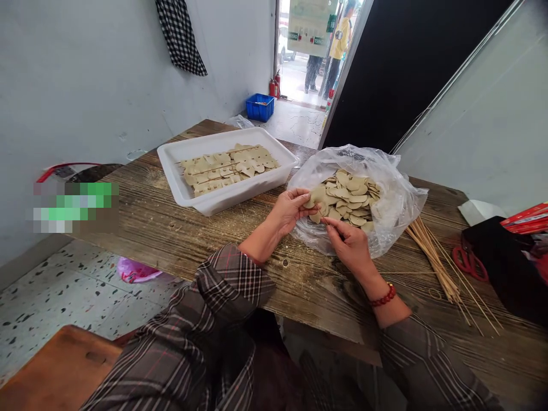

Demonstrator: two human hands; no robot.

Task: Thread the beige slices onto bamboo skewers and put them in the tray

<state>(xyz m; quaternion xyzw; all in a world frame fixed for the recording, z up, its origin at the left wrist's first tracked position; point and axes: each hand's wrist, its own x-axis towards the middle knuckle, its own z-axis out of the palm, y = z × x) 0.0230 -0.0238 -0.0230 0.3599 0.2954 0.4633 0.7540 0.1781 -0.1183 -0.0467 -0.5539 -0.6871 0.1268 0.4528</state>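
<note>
White wall [94,85] at ten o'clock; daylight through a glass door [299,77] near one; wooden surface [158,237] at centre; speckled floor [94,291] and brown stool [55,365] at eight.

Two hands [289,212] [351,246], one tray [246,193], one bag [394,198]

Slices [353,194] beige; tray [248,192] white; sleeves [171,337] grey-brown plaid; bracelet [384,295] red; crate [262,113] blue.

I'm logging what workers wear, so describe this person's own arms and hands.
The left hand and right hand are gloveless. The sleeves are dark grey-brown plaid with pale and reddish lines; a red bead bracelet circles the right wrist.
</note>
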